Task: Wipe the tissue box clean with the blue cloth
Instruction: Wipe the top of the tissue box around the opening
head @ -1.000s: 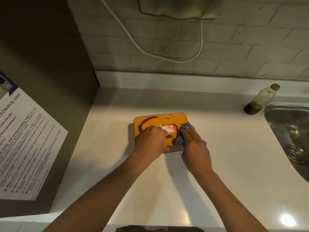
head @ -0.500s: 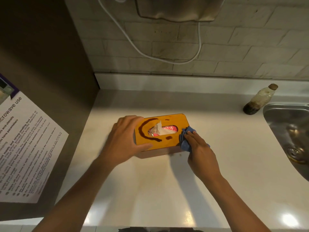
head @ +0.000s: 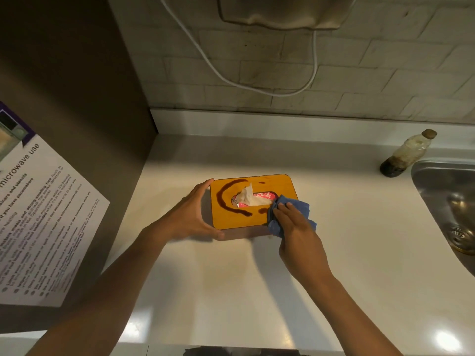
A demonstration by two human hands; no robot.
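The tissue box (head: 253,201) sits flat near the middle of the pale table (head: 231,278), its long side running left to right. Its lid is a smooth orange-brown wooden panel with rounded corners and a dark thin edge; the body beneath looks darker brown. An oval slot in the lid shows a red-and-white tissue pack, and a crumpled white tissue (head: 248,196) stands up out of it. A dark brown liquid smear curves around the left end of the slot, from the top edge down to the front, with a few smaller dark spots near the slot's upper right and lower right.

The left hand (head: 191,217) clasps the box's left end, fingers along the far corner and thumb at the near corner, so that grip is grasping the box. The right hand (head: 293,227) presses the bunched blue cloth (head: 290,214) onto the lid's right front corner, fingers laid fairly straight over it, a flat press more than a clench.

A grimy bottle (head: 407,154) stands well to the right, beside a steel sink (head: 437,181).
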